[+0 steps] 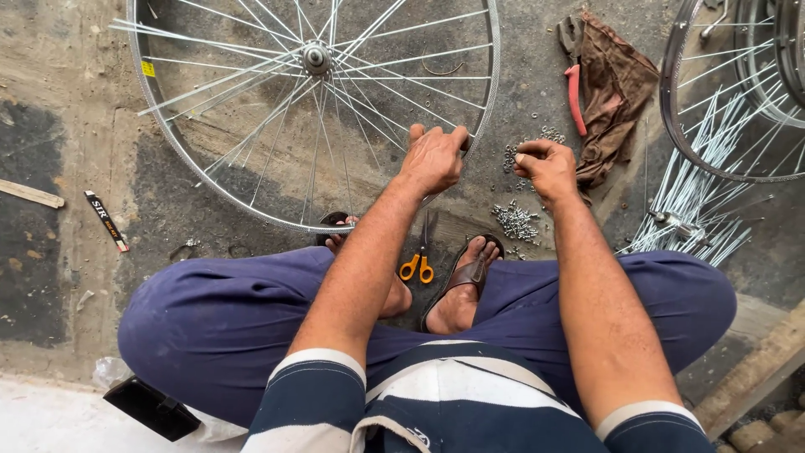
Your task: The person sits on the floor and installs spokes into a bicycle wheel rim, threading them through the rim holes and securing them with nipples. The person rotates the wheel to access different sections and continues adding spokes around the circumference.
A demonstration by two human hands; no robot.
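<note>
I see the concrete floor (75, 277) carrying everything, and the biggest thing on it is the spoked wheel (312, 57), lying flat toward the far edge with its hub near the top of my view and its near rim just beyond my feet. A second rim (683, 126) sits at the far right corner, partly cut off, with a loose bundle of spokes (700, 201) fanned out below it. Between the two wheels lies a brown rag (616, 84), and a red-handled tool (575, 96) rests against its left side. My left hand (433, 159) is closed over the near right part of the wheel's rim, fingers curled across the top of it and clamped on. My right hand (547, 168) is just beside it, off the rim, with fingertips pinched together; I cannot tell whether anything small is caught between them. Right under and around that hand lies a scatter of small metal nipples (516, 220) on the floor, one cluster above it and a denser one below. Orange-handled scissors (421, 260) lie between my sandalled feet, near the wheel's closest edge. Far to the left, a small black stick-shaped pack (106, 221) lies alone, well apart from everything else.
</note>
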